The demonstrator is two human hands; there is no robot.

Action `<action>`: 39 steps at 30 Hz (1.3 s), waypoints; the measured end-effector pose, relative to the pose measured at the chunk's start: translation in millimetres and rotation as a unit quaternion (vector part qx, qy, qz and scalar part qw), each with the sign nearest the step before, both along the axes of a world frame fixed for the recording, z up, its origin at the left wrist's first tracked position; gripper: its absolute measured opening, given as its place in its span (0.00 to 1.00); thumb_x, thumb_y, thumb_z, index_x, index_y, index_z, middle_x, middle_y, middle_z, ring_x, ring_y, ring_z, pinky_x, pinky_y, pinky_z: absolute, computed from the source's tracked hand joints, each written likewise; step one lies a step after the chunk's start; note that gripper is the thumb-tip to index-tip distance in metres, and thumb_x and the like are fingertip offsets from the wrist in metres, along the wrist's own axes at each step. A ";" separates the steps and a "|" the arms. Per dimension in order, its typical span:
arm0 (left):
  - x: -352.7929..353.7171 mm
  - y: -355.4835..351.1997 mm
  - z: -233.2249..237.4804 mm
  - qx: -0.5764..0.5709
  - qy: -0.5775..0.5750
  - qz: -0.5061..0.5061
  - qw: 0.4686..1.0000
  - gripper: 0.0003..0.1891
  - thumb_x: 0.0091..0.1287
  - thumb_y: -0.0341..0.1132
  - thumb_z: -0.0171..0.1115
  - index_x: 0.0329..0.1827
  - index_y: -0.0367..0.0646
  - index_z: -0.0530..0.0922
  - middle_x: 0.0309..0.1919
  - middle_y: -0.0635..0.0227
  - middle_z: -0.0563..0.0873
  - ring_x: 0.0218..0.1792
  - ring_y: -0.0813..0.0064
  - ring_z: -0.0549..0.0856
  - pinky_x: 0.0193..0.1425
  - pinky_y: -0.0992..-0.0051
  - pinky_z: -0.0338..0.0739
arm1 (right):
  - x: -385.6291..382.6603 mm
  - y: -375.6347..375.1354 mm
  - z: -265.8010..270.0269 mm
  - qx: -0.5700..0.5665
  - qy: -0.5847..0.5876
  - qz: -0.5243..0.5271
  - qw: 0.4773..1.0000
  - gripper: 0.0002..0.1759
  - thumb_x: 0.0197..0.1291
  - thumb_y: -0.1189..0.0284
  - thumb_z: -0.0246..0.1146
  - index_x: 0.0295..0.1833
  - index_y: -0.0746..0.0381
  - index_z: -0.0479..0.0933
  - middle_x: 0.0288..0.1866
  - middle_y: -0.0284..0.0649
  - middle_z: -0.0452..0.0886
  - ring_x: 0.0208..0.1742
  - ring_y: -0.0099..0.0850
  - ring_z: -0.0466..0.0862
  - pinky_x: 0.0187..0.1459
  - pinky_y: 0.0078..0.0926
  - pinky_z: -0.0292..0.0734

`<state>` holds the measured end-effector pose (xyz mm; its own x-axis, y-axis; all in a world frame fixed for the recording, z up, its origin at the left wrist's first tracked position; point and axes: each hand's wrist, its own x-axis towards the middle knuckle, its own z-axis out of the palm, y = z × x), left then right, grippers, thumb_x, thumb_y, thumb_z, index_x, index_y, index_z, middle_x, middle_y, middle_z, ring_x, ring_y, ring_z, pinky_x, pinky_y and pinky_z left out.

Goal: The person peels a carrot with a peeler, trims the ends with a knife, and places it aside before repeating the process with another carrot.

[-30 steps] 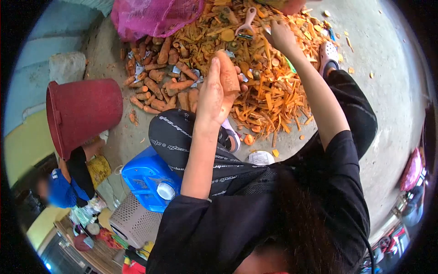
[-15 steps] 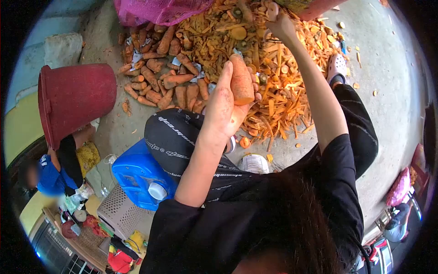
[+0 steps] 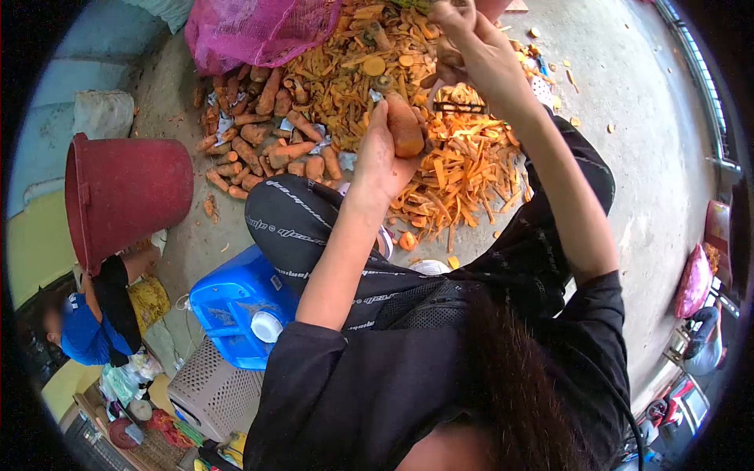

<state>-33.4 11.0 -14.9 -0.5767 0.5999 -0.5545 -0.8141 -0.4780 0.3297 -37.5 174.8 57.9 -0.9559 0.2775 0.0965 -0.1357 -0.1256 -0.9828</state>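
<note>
A thick orange carrot (image 3: pixel 405 129) rests in my left hand (image 3: pixel 377 161), fingers wrapped round it from below and its far end pointing up and away. My right hand (image 3: pixel 493 71) is just beyond and to the right, closed round a peeler (image 3: pixel 459 106) whose dark, wide head shows under the fingers. Its handle is mostly hidden in the grip. Below both hands lies a heap of orange peelings (image 3: pixel 463 177), with browner peelings (image 3: pixel 345 74) behind. Several unpeeled carrots (image 3: pixel 251 133) are piled left of the heap, with scraps of paper among them.
A dark red bucket (image 3: pixel 133 196) lies tipped at the left. Beside my knee stands a blue jerrycan (image 3: pixel 236 302), close to a grey perforated crate (image 3: pixel 212 388). A pink mesh sack (image 3: pixel 259 31) sits behind the carrots. Another person (image 3: pixel 94 322) is at the far left.
My right hand has come down and nearer to the carrot, bringing the peeler head into clearer view. The carrot has turned in my left hand. The whole view has shifted slightly.
</note>
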 end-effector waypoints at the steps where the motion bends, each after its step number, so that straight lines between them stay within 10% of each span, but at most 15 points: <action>1: 1.2 -1.4 0.6 0.009 0.017 -0.021 1.000 0.12 0.70 0.46 0.51 0.48 0.50 0.73 0.37 0.71 0.79 0.42 0.74 0.79 0.45 0.69 0.77 | 16.2 -12.3 11.8 -0.080 -0.021 -0.004 0.997 0.12 0.70 0.59 0.51 0.39 0.55 0.65 0.22 0.26 0.61 0.19 0.17 0.62 0.18 0.15 0.60; 3: 2.2 -3.7 3.0 0.027 0.051 -0.068 0.996 0.12 0.71 0.46 0.50 0.48 0.50 0.72 0.37 0.72 0.79 0.41 0.75 0.80 0.44 0.70 0.78 | 33.5 -19.8 0.8 -0.150 -0.037 -0.020 0.988 0.20 0.69 0.54 0.51 0.43 0.63 0.66 0.19 0.31 0.64 0.17 0.22 0.71 0.28 0.24 0.78; 9: 8.9 1.8 6.8 0.045 0.026 -0.072 0.996 0.07 0.70 0.44 0.52 0.44 0.55 0.72 0.38 0.74 0.79 0.39 0.77 0.81 0.45 0.70 0.79 | 35.8 -46.7 -7.8 -0.206 0.022 -0.038 0.977 0.17 0.70 0.56 0.50 0.40 0.60 0.65 0.16 0.30 0.57 0.13 0.20 0.57 0.15 0.20 0.58; 23: 18.6 3.2 9.5 0.060 0.050 -0.011 0.997 0.04 0.69 0.40 0.54 0.42 0.55 0.74 0.42 0.75 0.80 0.46 0.76 0.80 0.48 0.69 0.77 | 30.3 -49.9 -18.3 -0.243 -0.006 -0.029 0.970 0.15 0.70 0.58 0.51 0.38 0.58 0.65 0.18 0.27 0.60 0.14 0.16 0.58 0.16 0.15 0.59; 26: 21.2 2.6 3.3 0.117 0.065 -0.003 0.991 0.14 0.76 0.45 0.40 0.52 0.55 0.74 0.44 0.75 0.79 0.47 0.78 0.78 0.54 0.72 0.73 | 29.1 -50.0 -12.9 -0.265 -0.002 -0.026 0.964 0.15 0.70 0.57 0.52 0.38 0.58 0.65 0.19 0.26 0.61 0.15 0.15 0.60 0.17 0.14 0.61; 32: 33.3 4.4 23.2 -0.007 0.194 -0.091 0.977 0.16 0.76 0.46 0.39 0.57 0.49 0.68 0.41 0.73 0.78 0.42 0.80 0.79 0.41 0.76 0.78 | 14.5 -17.6 -20.2 -0.342 -0.040 -0.002 0.939 0.13 0.71 0.59 0.51 0.36 0.54 0.63 0.21 0.25 0.59 0.18 0.18 0.59 0.19 0.15 0.59; 39: 40.0 -0.2 27.4 -0.082 0.266 -0.197 0.940 0.25 0.75 0.53 0.36 0.51 0.39 0.70 0.33 0.66 0.77 0.30 0.77 0.78 0.33 0.76 0.76 | -2.6 -1.3 -5.3 -0.162 -0.092 -0.204 0.961 0.12 0.70 0.60 0.51 0.37 0.56 0.65 0.23 0.27 0.60 0.23 0.18 0.67 0.24 0.19 0.65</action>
<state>6.6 10.8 12.5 -0.5490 0.7572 -0.3539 -0.6163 -0.0807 0.7833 -40.1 173.5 52.6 -0.7539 0.6196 -0.2186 -0.0659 -0.4023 -0.9131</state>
